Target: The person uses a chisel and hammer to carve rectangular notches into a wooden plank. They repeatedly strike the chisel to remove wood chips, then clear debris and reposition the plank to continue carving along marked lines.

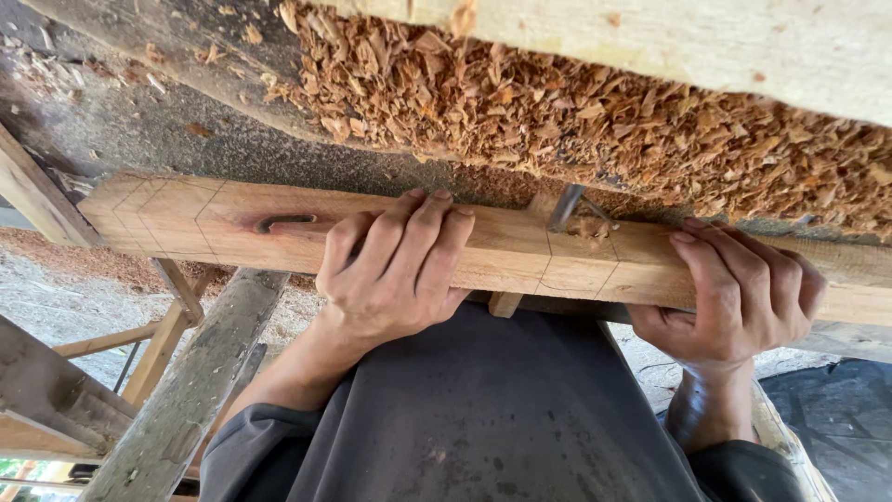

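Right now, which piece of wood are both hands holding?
The reddish plank with pencil lines, gripped by left hand and right hand. The pale beam above lies untouched beyond the shavings.

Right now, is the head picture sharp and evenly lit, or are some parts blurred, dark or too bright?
In the head view, the left hand and right hand on the wooden beam look sharp in soft daylight; the wood shavings are clear too; the pale plank at the top is brightest, nearly washed out; the dark cloth below shows little detail; straight edges bend slightly toward the corners.
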